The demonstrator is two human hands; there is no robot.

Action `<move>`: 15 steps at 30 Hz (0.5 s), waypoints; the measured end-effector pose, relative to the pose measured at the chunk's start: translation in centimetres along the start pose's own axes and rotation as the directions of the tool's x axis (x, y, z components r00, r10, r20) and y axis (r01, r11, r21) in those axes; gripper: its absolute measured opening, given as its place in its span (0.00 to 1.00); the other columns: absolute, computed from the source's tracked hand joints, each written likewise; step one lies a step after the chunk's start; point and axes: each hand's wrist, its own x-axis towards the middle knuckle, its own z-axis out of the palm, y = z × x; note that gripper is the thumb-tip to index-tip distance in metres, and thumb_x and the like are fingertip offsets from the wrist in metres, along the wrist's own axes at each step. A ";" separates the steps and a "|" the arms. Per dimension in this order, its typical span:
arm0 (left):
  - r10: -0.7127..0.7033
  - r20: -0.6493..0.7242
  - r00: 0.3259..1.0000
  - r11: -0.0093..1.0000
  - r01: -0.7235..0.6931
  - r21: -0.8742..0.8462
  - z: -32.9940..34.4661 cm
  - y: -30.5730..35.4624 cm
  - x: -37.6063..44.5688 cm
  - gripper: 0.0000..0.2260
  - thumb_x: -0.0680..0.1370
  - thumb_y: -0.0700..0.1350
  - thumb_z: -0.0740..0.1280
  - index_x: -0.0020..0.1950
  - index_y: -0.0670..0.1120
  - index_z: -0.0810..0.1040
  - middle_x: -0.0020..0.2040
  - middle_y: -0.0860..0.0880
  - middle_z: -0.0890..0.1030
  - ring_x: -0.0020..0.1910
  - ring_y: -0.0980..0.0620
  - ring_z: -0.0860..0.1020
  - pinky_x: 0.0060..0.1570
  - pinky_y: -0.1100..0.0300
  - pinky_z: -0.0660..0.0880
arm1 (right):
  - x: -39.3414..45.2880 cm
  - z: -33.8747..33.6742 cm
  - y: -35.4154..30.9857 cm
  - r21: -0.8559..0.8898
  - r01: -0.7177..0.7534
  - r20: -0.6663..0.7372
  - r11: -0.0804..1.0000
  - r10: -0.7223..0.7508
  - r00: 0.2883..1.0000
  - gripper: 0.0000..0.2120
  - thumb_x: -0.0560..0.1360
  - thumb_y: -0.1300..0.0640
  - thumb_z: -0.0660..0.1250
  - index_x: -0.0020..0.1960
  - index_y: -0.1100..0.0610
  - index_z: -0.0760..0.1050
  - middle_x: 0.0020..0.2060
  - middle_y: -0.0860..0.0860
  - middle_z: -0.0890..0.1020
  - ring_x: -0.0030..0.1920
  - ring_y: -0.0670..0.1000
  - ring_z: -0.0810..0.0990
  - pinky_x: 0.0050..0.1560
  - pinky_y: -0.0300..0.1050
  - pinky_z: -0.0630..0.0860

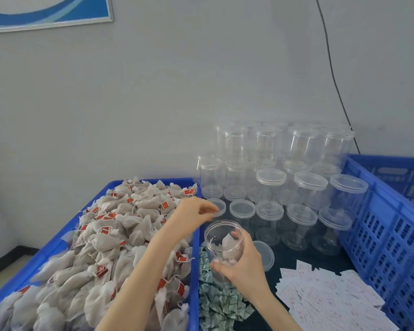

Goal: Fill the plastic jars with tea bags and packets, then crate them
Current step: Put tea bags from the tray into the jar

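Head view: dark tabletop [285,256] against grey wall [153,91]. Right hand [243,263] grips open clear plastic jar [222,242]; left hand [196,215], fingers loosely curled, holds nothing above blue tray's [193,271] far right corner.

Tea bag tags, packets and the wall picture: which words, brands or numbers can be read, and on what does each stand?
None can be read.
Red tags on the tea bags: too small.
White packets: pink print, blurred.
Green packets: pattern only, blurred.
Framed picture on the wall: no text shows.
Jars: no labels.
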 end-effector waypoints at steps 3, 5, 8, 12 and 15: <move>-0.219 -0.095 0.971 0.949 0.235 0.211 -1.3 -3.0 0.4 0.12 0.79 0.40 0.64 0.60 0.50 0.80 0.56 0.51 0.82 0.51 0.55 0.80 0.57 0.58 0.77 | -0.1 -0.2 0.3 0.009 -0.023 -0.004 1.000 0.023 1.000 0.44 0.52 0.40 0.76 0.66 0.41 0.65 0.59 0.35 0.73 0.60 0.34 0.73 0.54 0.30 0.73; -0.341 -0.019 0.940 0.880 0.326 0.345 -1.2 -4.6 0.1 0.12 0.79 0.40 0.64 0.61 0.49 0.80 0.56 0.49 0.81 0.52 0.52 0.80 0.56 0.56 0.77 | -0.2 -0.3 0.3 0.013 -0.034 -0.001 0.999 0.034 0.999 0.44 0.51 0.40 0.76 0.65 0.38 0.64 0.59 0.34 0.73 0.58 0.30 0.72 0.49 0.25 0.71; -0.436 0.134 0.890 0.838 0.348 0.420 0.3 -5.3 -0.9 0.11 0.76 0.45 0.69 0.57 0.47 0.81 0.51 0.50 0.82 0.48 0.53 0.80 0.53 0.58 0.78 | -0.2 -0.2 0.3 0.011 -0.058 0.007 0.998 0.058 0.998 0.45 0.51 0.42 0.77 0.66 0.39 0.64 0.59 0.34 0.73 0.57 0.31 0.72 0.47 0.24 0.71; -0.457 0.140 0.878 0.798 0.336 0.500 1.7 -4.9 -1.4 0.11 0.71 0.47 0.73 0.52 0.48 0.83 0.48 0.51 0.82 0.47 0.52 0.80 0.51 0.57 0.79 | -0.2 0.1 0.3 0.000 -0.062 0.015 0.998 0.062 0.998 0.44 0.51 0.42 0.76 0.65 0.39 0.64 0.59 0.34 0.73 0.55 0.29 0.72 0.45 0.24 0.70; -0.398 0.071 0.915 0.702 0.254 0.665 1.4 -4.7 -0.9 0.12 0.73 0.50 0.71 0.55 0.50 0.81 0.54 0.52 0.79 0.55 0.50 0.76 0.61 0.53 0.69 | -0.2 0.2 0.2 -0.012 -0.070 0.012 0.997 0.070 0.997 0.45 0.50 0.40 0.75 0.65 0.39 0.64 0.59 0.34 0.73 0.56 0.31 0.72 0.46 0.25 0.70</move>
